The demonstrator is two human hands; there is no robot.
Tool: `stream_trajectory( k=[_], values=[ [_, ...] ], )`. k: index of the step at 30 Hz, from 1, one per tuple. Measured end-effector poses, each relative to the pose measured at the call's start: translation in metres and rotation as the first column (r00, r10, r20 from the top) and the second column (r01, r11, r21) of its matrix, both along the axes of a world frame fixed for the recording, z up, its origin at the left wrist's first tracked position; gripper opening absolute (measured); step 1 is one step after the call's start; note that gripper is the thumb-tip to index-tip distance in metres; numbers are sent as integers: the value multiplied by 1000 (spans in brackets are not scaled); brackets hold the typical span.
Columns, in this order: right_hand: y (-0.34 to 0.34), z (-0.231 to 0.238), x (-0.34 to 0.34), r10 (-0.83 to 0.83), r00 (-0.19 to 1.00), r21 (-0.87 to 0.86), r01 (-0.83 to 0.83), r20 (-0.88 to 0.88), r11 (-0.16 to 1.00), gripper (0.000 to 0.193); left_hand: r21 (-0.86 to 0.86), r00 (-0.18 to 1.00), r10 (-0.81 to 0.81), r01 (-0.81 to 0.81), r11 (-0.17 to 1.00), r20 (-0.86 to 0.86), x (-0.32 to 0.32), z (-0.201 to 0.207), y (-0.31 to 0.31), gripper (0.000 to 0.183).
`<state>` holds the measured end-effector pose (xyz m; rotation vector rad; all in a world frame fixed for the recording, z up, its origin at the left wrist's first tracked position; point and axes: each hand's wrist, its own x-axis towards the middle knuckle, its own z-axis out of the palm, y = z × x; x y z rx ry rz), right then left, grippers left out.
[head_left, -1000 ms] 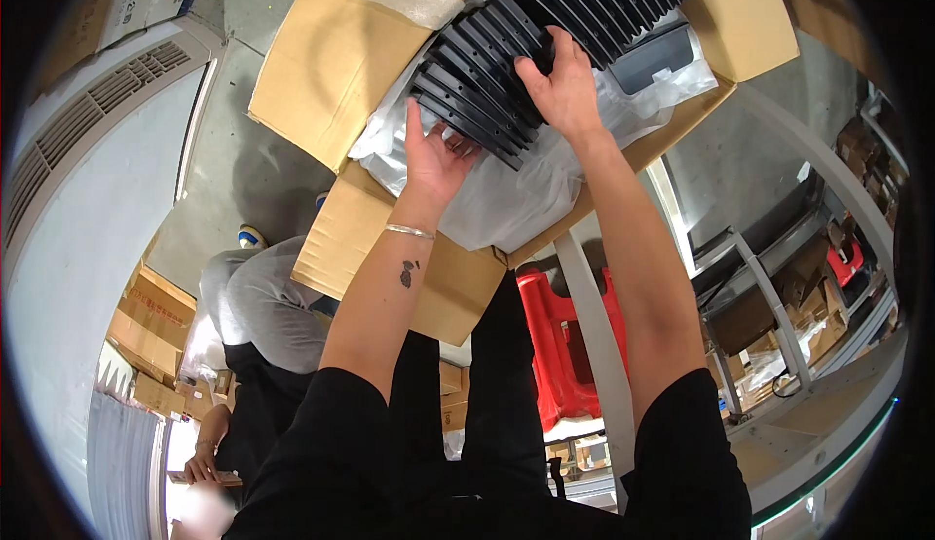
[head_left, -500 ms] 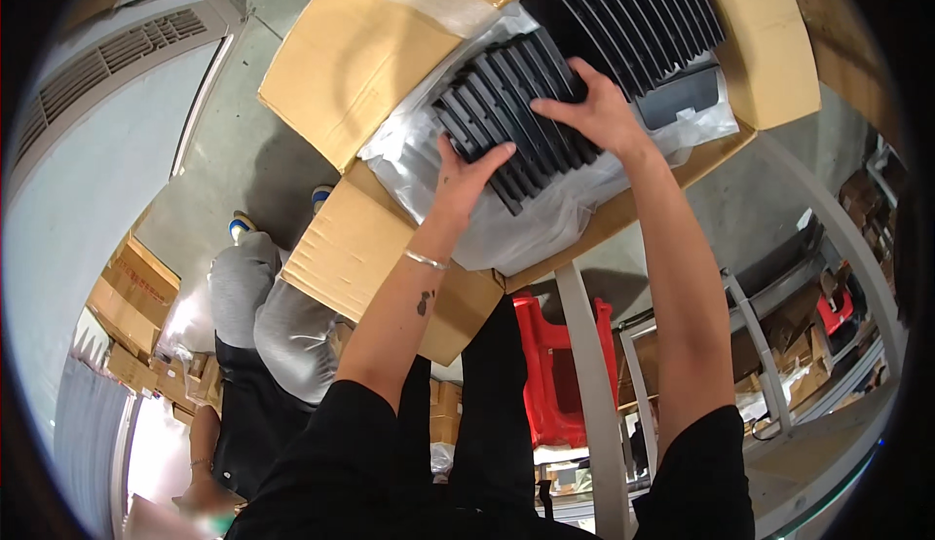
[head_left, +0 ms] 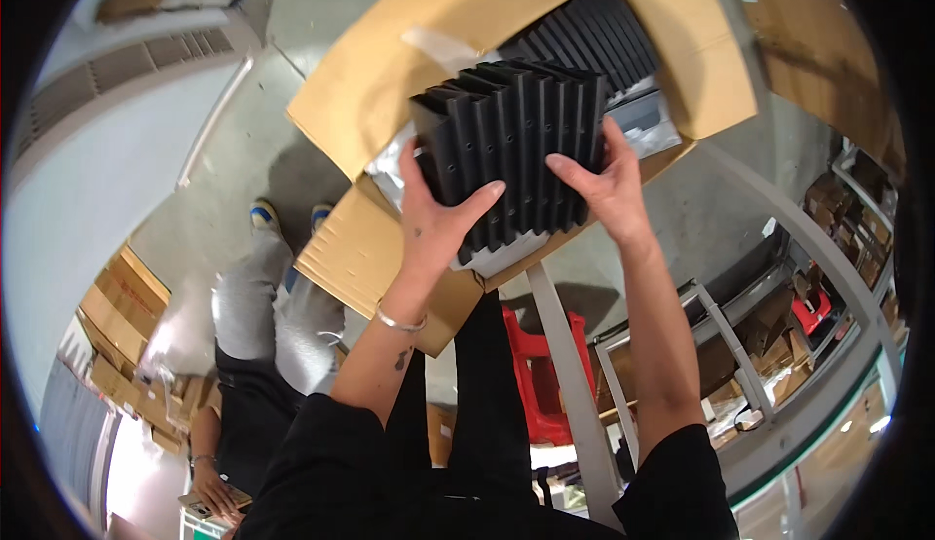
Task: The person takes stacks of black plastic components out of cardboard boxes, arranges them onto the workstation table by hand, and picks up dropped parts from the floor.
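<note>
– What is being seen nearest?
– Black short sleeves [head_left: 326,452] are being worn over two bare forearms, and a silver bangle [head_left: 401,322] is being worn above the left hand [head_left: 433,226].

– How are the hands being used?
– By the left hand, one end of a stack of black panels [head_left: 523,141] is being clasped; the thumb is being laid across the front, and the fingers are being mostly hidden at the side. By the right hand [head_left: 616,192], the opposite end is being clasped likewise, thumb in front, so the stack is being pressed between the two palms.

– And where is that stack being held?
– It is being held roughly upright, above an open cardboard box [head_left: 362,260]. Whether its lower edge is touching anything cannot be told.

– What is being kept inside the box?
– A clear plastic sheet [head_left: 389,167] is being bunched along the side, and a row of similar panels [head_left: 596,38] is being stored at the far end.

– Anything farther off?
– Below the box, a red stool [head_left: 526,347] is being partly covered by a grey beam [head_left: 575,389]. To the left, grey trousers [head_left: 243,306] are being worn by a seated person, by whose hand [head_left: 212,487] a flat object is being held. Beyond, brown cartons [head_left: 119,308] are being stacked.
</note>
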<state>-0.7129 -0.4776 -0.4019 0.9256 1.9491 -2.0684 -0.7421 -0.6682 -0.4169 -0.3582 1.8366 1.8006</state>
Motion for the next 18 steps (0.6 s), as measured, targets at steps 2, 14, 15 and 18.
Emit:
stream_trajectory(
  k=[2, 14, 15, 18],
  values=[
    [1, 44, -15, -44, 996, -37, 41, -82, 998, 43, -39, 996, -56, 53, 998, -76, -26, 56, 3, 86],
    [-14, 365, 34, -502, 694, -173, 490, -516, 854, 53, -556, 480, -624, 296, 777, -616, -53, 451, 39, 77],
    [-8, 385, 61, -532, 682, -146, 539, -501, 829, 55, -538, 419, -640, 348, 768, -644, -35, 471, 56, 77],
    [-2, 429, 149, -668, 525, -42, 769, -527, 638, 51, -571, 95, -674, 454, 684, -732, 19, 511, 93, 83]
  ],
)
